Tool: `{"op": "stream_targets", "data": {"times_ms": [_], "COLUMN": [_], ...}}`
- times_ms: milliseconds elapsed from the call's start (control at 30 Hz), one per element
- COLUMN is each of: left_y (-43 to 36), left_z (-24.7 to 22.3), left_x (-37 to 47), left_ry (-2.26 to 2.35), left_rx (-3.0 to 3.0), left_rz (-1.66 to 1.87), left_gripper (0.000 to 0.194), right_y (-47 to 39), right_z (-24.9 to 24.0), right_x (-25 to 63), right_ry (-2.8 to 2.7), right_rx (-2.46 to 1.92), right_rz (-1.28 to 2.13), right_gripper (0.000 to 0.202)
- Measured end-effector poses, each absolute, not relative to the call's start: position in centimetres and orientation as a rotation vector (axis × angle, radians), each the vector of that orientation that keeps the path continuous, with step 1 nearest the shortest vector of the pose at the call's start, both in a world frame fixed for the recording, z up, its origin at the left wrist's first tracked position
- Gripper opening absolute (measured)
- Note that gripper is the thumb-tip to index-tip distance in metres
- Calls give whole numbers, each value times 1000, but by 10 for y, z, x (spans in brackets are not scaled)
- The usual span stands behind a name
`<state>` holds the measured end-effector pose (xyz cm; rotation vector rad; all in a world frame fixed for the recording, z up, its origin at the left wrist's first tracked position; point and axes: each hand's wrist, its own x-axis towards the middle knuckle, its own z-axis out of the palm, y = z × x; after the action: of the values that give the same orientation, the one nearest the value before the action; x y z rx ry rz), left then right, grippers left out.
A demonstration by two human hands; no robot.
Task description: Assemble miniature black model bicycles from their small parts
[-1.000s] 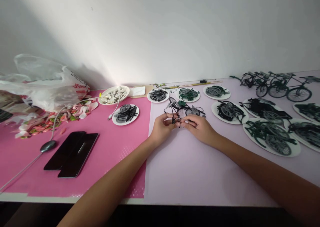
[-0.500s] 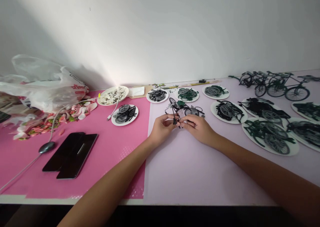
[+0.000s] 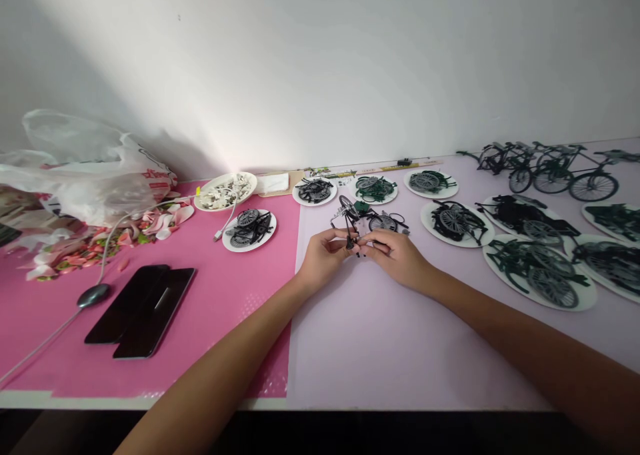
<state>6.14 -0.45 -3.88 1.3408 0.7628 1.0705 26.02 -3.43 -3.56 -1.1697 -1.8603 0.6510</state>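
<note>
At the middle of the table my left hand (image 3: 323, 260) is closed, its thumb and fingers pinching a black toy bicycle part (image 3: 349, 241). My right hand (image 3: 400, 258) meets it from the other side, fingertips pinched on the same part. Its exact shape is partly hidden by the fingers. Just beyond the hands are loose toy bicycle pieces, among them a grey spoked wheel (image 3: 383, 223) and another wheel (image 3: 346, 206). Whether that second wheel is joined to the held part, I cannot tell.
Plates of bicycle parts (image 3: 505, 288) spread to the right; assembled toy bicycles (image 3: 553, 171) stand behind them. Leftward lie two black phones (image 3: 155, 315), a cabled mouse (image 3: 94, 296), a plate of black parts (image 3: 273, 228), a bowl of white pieces (image 3: 200, 205) and a plastic bag (image 3: 95, 181).
</note>
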Motion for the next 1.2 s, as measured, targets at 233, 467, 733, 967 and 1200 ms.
{"op": "stream_targets", "data": {"times_ms": [233, 467, 733, 967, 1200], "left_y": [-5, -5, -5, -8, -9], "left_z": [-39, -39, -39, -34, -36], "left_x": [61, 61, 62, 64, 65], "left_ry": [758, 748, 759, 744, 776], "left_rx": [1340, 1355, 1394, 1399, 1419], "left_rz": [1068, 1053, 1052, 1088, 1139], "left_gripper": [45, 48, 46, 33, 26], "right_y": [-35, -35, -36, -43, -41], "right_z": [-33, -33, -33, -27, -27], "right_x": [259, 259, 258, 258, 259], "right_ry": [-1854, -1856, -1866, -1745, -1735], "right_rx": [-1178, -1166, -1197, -1175, -1162], "right_rz": [714, 736, 691, 843, 734], "right_gripper": [20, 22, 24, 24, 17]}}
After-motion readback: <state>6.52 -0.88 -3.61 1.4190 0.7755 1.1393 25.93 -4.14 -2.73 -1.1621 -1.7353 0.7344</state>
